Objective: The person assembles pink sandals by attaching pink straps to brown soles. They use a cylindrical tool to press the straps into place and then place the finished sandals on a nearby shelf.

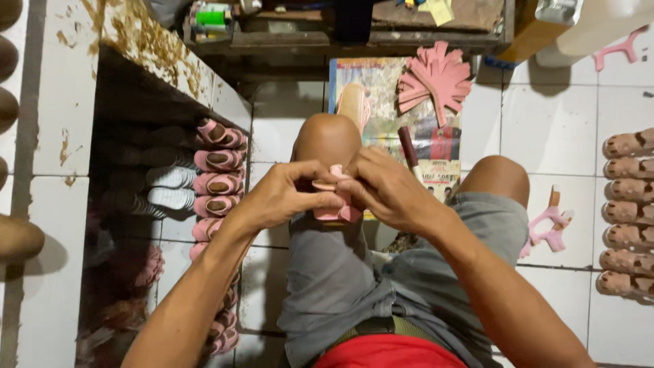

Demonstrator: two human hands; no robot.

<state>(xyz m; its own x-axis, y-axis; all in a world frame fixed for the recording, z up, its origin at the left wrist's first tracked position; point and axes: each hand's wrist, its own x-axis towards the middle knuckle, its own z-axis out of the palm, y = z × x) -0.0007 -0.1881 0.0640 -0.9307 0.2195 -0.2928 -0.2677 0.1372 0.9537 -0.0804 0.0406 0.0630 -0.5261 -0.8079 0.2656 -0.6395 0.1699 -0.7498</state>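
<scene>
A small pink sandal (pixel 335 197) is held over the left knee, near the middle of the view. It is pinched from the left by the left hand (pixel 283 196), thumb and forefinger closed on its sole edge, and gripped from the right by the right hand (pixel 390 191), whose fingers are curled over its strap end. The strap appears to be in the middle of being pressed onto the sole, though the joint itself is hidden by the fingers, so how well it is seated cannot be told.

Much work seems already done: a row of finished pink sandals (pixel 218 161) is stacked on edge to the left beside a dark recess in the tiled ledge (pixel 61 102). Work also remains: a fan of loose pink straps (pixel 436 80) lies far ahead on a printed sheet (pixel 381 95), a brush (pixel 411 155) rests near the right knee, another pink strap piece (pixel 550 225) lies on the white floor tiles (pixel 552 129) at right, and tan soles (pixel 627 211) are lined up along the right edge.
</scene>
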